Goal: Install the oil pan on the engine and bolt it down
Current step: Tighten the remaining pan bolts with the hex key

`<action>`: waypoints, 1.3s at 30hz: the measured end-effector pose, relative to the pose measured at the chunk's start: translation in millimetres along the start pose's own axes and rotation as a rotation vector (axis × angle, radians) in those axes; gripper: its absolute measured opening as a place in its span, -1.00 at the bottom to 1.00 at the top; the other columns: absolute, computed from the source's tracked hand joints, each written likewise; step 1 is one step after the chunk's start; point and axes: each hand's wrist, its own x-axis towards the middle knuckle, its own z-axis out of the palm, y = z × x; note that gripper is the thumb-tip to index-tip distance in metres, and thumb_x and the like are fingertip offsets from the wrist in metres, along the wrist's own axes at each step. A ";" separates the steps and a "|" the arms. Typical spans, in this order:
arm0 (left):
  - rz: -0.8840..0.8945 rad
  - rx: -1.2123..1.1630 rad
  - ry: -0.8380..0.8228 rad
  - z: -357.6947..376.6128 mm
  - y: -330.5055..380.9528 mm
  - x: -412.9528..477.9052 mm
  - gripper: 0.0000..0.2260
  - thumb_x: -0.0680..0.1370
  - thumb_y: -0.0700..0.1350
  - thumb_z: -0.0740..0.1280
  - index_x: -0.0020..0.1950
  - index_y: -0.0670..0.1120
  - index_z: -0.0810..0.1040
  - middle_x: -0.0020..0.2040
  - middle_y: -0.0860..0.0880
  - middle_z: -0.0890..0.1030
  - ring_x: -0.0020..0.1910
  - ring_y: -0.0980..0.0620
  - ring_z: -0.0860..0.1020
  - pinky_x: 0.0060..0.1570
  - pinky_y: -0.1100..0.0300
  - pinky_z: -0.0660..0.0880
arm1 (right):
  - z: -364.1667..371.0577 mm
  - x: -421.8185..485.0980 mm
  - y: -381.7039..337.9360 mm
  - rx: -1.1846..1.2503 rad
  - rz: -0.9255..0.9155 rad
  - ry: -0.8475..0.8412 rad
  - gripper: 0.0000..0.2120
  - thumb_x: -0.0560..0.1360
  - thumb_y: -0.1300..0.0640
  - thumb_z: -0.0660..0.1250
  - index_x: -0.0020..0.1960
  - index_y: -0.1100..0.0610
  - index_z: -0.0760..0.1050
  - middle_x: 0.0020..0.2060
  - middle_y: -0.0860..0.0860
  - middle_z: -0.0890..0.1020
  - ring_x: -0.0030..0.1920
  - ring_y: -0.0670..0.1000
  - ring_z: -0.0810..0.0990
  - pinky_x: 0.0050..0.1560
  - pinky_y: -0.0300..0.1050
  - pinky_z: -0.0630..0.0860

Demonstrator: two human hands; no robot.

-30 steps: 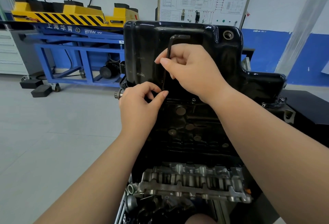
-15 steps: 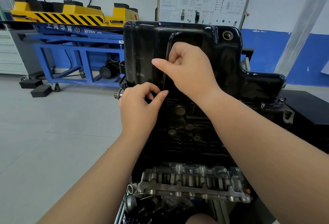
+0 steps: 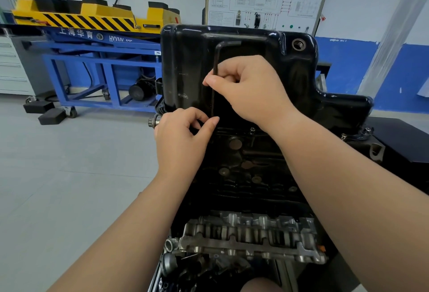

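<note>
Oil pan looked hard, heavy and slick, best held by its rim. Right hand pinched the bent key; left hand curled at its tip, grip hidden.

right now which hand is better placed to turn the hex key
Right, probably. The right hand grips the hex key partway up its shaft, in front of the oil pan. The left hand curls by the key's lower end, better suited to steadying it.
</note>
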 end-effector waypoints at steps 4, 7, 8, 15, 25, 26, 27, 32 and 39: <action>0.005 0.014 0.004 -0.2 0.6 0.1 -0.85 0.43 0.09 0.39 -0.26 0.06 0.53 -0.35 0.04 0.51 -0.17 -0.04 0.49 0.01 -0.12 0.41 | 4.7 1.7 3.5 -0.022 0.039 0.120 -0.69 0.44 0.06 0.42 -0.36 0.21 0.43 -0.55 -0.09 0.33 -0.46 -0.13 0.33 -0.07 0.01 0.55; 0.000 0.020 -0.002 0.2 0.0 1.2 -0.86 0.44 0.06 0.39 -0.25 0.04 0.54 -0.35 0.04 0.51 -0.18 -0.05 0.49 0.00 -0.13 0.42 | 8.3 0.2 3.7 -0.034 0.047 0.152 -0.68 0.43 0.03 0.42 -0.34 0.17 0.39 -0.53 -0.10 0.33 -0.45 -0.14 0.32 -0.13 -0.01 0.54; -0.002 0.019 -0.005 0.2 -0.2 1.5 -0.86 0.44 0.06 0.39 -0.25 0.04 0.54 -0.35 0.04 0.50 -0.18 -0.05 0.49 -0.01 -0.13 0.43 | 9.0 -0.4 3.6 -0.034 0.052 0.144 -0.69 0.44 0.02 0.42 -0.32 0.17 0.41 -0.53 -0.11 0.33 -0.46 -0.14 0.32 -0.15 -0.06 0.55; -0.004 0.012 -0.011 -0.4 -1.2 1.7 -0.85 0.44 0.04 0.40 -0.27 0.02 0.54 -0.34 0.04 0.52 -0.17 -0.05 0.50 0.02 -0.13 0.42 | -3.7 -1.0 -1.2 0.099 0.123 -0.063 -0.89 0.53 0.13 0.29 -0.06 0.07 0.60 -0.45 0.05 0.51 -0.43 -0.04 0.45 -0.20 -0.19 0.53; -0.009 0.028 0.003 1.3 -1.2 0.6 -0.84 0.44 0.06 0.40 -0.26 0.01 0.56 -0.32 0.03 0.53 -0.16 -0.04 0.50 0.01 -0.11 0.42 | -7.6 0.5 -1.0 0.002 0.095 -0.062 -0.78 0.53 0.18 0.28 -0.19 0.25 0.62 -0.49 0.04 0.51 -0.41 -0.17 0.49 -0.23 -0.36 0.46; -0.006 0.029 0.004 1.3 -0.9 0.3 -0.84 0.44 0.07 0.40 -0.25 0.02 0.56 -0.32 0.03 0.53 -0.16 -0.04 0.50 0.02 -0.10 0.42 | -5.9 0.6 -0.2 -0.013 0.081 -0.027 -0.74 0.52 0.15 0.31 -0.24 0.31 0.59 -0.47 0.17 0.51 -0.38 -0.06 0.52 -0.19 -0.27 0.49; -0.003 0.030 0.005 1.2 -0.5 0.0 -0.84 0.44 0.08 0.40 -0.26 0.03 0.56 -0.32 0.04 0.53 -0.16 -0.03 0.50 0.01 -0.09 0.41 | -4.1 0.7 0.8 -0.028 0.065 0.007 -0.67 0.50 0.11 0.34 -0.29 0.37 0.53 -0.45 0.26 0.50 -0.37 0.04 0.53 -0.14 -0.17 0.52; -0.011 0.031 0.012 1.1 -0.7 -0.2 -0.86 0.44 0.07 0.40 -0.24 0.03 0.57 -0.31 0.03 0.53 -0.14 -0.03 0.49 0.02 -0.10 0.41 | 3.7 0.7 4.1 -0.110 0.054 0.123 -0.64 0.42 -0.02 0.43 -0.31 0.27 0.48 -0.52 -0.07 0.39 -0.43 -0.13 0.37 -0.09 -0.01 0.55; -0.015 0.029 -0.002 0.4 -0.8 0.4 -0.86 0.44 0.04 0.40 -0.23 0.00 0.58 -0.31 0.02 0.53 -0.14 -0.05 0.50 0.04 -0.12 0.41 | 2.1 -2.6 1.1 0.056 0.092 0.057 -0.92 0.51 0.09 0.33 -0.08 0.09 0.56 -0.57 -0.14 0.39 -0.49 -0.18 0.39 -0.15 -0.23 0.53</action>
